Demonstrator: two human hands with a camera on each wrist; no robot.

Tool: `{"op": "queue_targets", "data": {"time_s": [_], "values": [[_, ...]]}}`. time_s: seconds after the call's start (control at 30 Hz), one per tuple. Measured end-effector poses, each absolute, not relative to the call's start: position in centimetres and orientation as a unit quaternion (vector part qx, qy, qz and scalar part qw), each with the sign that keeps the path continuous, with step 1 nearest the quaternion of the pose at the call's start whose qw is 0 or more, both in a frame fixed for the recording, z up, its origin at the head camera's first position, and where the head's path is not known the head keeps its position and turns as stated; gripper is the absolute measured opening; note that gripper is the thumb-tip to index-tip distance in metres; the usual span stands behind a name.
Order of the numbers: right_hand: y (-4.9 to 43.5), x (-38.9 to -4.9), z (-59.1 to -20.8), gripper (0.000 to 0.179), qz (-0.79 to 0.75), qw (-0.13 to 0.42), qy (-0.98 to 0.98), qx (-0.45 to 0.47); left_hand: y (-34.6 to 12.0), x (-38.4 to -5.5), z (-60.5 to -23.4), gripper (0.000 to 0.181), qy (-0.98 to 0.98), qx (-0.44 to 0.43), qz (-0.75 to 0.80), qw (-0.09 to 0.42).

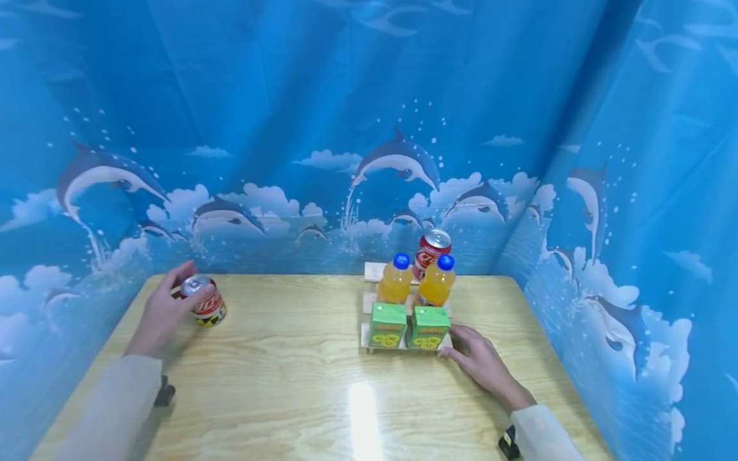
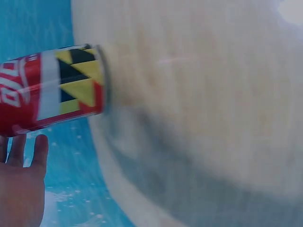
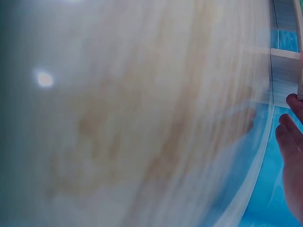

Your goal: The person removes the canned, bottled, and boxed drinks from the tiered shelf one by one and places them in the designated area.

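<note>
In the head view my left hand is round the upper part of a red soda can, thumb across its front and fingers on the far side. The left wrist view shows the can's yellow-and-black checked base band; the lower fingers stand partly behind it. My right hand holds the front right corner of a stepped wooden rack, with its thumb at the front. Two green juice boxes stand on the lowest step, two orange-drink bottles behind them, and another red can on the top step.
The wood-grain table has a rounded far edge. A blue dolphin-print curtain hangs behind it and along the sides. Bright glare lies on the table's near part.
</note>
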State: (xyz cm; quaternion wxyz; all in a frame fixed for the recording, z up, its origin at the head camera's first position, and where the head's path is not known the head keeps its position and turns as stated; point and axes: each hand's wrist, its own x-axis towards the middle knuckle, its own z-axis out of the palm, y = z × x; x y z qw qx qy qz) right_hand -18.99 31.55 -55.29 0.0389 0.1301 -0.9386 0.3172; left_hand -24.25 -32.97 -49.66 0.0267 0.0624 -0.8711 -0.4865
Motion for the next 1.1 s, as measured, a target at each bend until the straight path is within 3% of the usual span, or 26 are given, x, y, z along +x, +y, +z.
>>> {"op": "queue_targets", "data": {"time_s": [0.4,1.1], "values": [[31.5,-19.1,-55.3,0.067,0.322,0.026,-0.939,0.120,-31.6,-25.9,-47.3,0.105,-0.895,0.022,-0.444,0.032],[31.5,-19.0,-55.4,0.064,0.319,0.034,-0.939,0.122,-26.6,-28.4,-43.6,0.092,-0.896,-0.048,-0.440,0.047]]}}
